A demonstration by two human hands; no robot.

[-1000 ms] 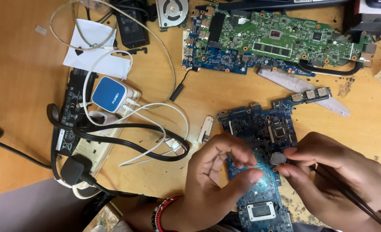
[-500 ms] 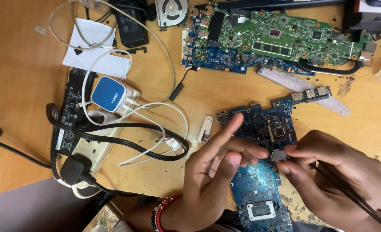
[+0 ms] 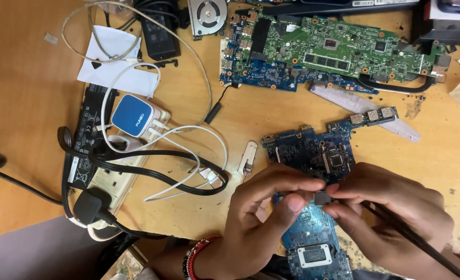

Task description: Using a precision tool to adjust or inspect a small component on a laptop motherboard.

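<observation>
Both hands meet over a blue circuit board [image 3: 313, 155] lying near on the tabletop [image 3: 22, 78]. The left hand [image 3: 261, 218] and right hand [image 3: 391, 212] pinch a small dark chip [image 3: 322, 197] between closed fingers; the right also grips a thin dark tool [image 3: 422, 243]

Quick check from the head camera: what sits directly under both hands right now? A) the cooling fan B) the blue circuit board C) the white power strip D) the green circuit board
B: the left hand and right hand pinch a small dark chip over the blue circuit board; the green circuit board lies apart near the top edge of the wooden table.
</observation>
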